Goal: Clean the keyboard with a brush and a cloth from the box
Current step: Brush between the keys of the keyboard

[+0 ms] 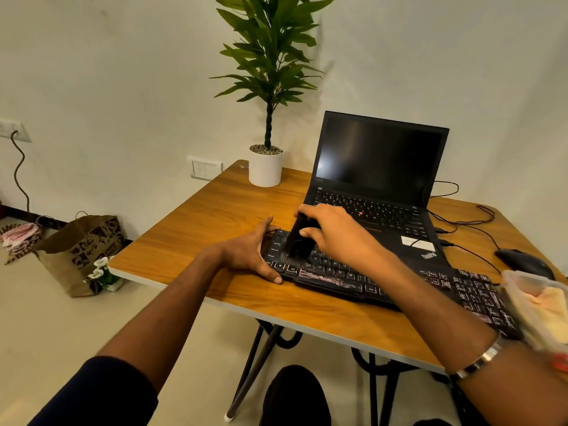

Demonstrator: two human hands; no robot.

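Right hand [330, 232] gripping black brush [299, 238] against keyboard [362, 284]; left hand [249, 252], fingers spread, bracing keyboard edge. Clear box [522, 290] nearby, holding pale cloth [550, 302].

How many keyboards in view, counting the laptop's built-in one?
2. The external keyboard lies at the table's near edge, under both hands; the laptop keyboard sits behind it. No others visible.

"ZEBRONICS" stands on the keyboard [384, 284], along its space bar; "ThinkPad" is printed on the laptop [378, 192], at the palm-rest corner just behind the keyboard; key legends like "Alt" show.
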